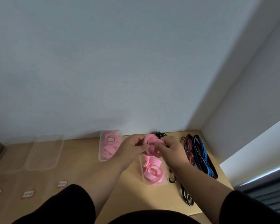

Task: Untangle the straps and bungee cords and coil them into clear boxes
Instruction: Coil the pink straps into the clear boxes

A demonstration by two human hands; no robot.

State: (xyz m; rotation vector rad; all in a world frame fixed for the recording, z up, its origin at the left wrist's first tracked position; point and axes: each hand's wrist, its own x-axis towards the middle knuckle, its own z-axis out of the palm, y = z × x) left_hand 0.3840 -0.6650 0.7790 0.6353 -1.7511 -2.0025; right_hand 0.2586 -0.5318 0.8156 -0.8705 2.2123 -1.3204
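Above clear box (153,178), both hands (152,147) pinch pink strap (152,139) (labels (62,183) unreadable).

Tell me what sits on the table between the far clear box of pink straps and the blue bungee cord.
In the head view, both hands, left hand and right hand, holding a pink strap coil, plus a red striped cord, lie between the far clear box and the blue bungee cord.

Pink strap (152,147), blue bungee cord (202,156), red-striped cord (189,149)
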